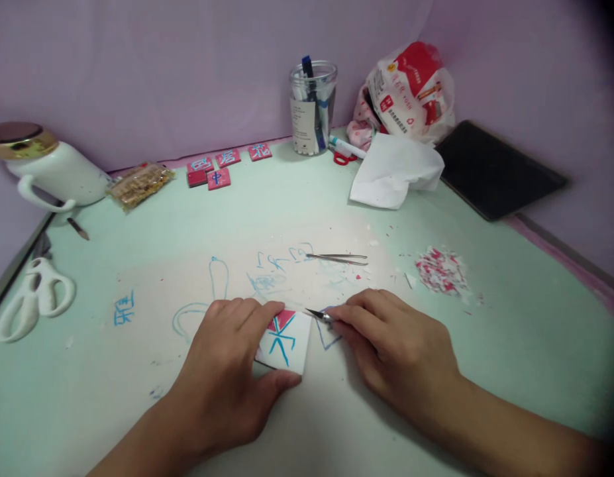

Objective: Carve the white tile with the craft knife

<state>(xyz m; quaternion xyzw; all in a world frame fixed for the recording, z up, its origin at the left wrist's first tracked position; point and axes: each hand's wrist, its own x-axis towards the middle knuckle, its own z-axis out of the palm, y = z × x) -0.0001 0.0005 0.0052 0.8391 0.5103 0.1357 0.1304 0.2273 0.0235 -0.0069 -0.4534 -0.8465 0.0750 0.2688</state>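
Note:
My left hand (232, 371) grips a small square block (294, 348) between thumb and fingers, pressing it on the tabletop. Its white face bears blue drawn strokes, and a pink-red patch shows at the upper left corner. Closed around a craft knife (320, 316), my right hand (396, 351) is just right of the block. The blade points left, near the block's upper right corner; I cannot tell if they touch. Metal tweezers (339, 258) lie beyond the hands. A pile of red and white shavings (442, 271) is to the right.
Several carved pink squares (228, 158) lie at the back, near a jar of pens (312, 109). White scissors (36, 298), a mug (63, 169) and a packet (140, 185) stand or lie left. A tissue (393, 172), plastic bag (410, 93) and black tablet (495, 169) are back right.

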